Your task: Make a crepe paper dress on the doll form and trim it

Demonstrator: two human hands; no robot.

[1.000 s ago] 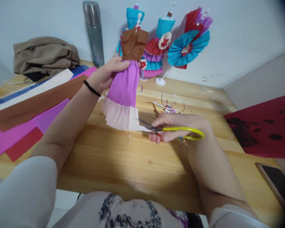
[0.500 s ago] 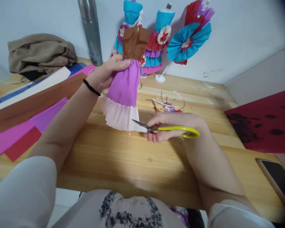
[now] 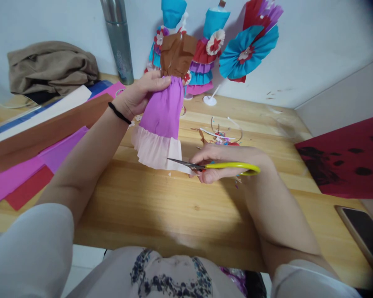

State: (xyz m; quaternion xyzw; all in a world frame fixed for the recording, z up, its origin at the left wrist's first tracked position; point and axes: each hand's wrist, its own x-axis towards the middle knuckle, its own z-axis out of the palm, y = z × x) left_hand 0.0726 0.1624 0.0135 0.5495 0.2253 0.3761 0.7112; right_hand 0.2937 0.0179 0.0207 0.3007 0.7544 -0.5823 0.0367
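Observation:
My left hand (image 3: 146,91) grips a small crepe-paper dress (image 3: 161,109) at its waist, thumb in front. The dress has a brown top, a purple skirt and a pale pink ruffle (image 3: 153,151) along the hem. In my right hand (image 3: 209,163) is a pair of scissors (image 3: 228,165) with yellow handles. Their blades point left and lie across the lower right corner of the ruffle. The right fingers curl round the handles and are partly hidden.
Behind stand paper-dressed figures (image 3: 216,25) and a blue paper fan flower (image 3: 247,51), near a metal flask (image 3: 119,49). Folded paper sheets (image 3: 49,128) and a brown cloth (image 3: 52,68) lie left. Scraps (image 3: 222,136) lie mid-table; a phone (image 3: 362,231) and red sheet (image 3: 348,159) are right.
The scissors have moved slightly left over the ruffle, and their blades have come closer together. My left hand and the dress stay almost in place.

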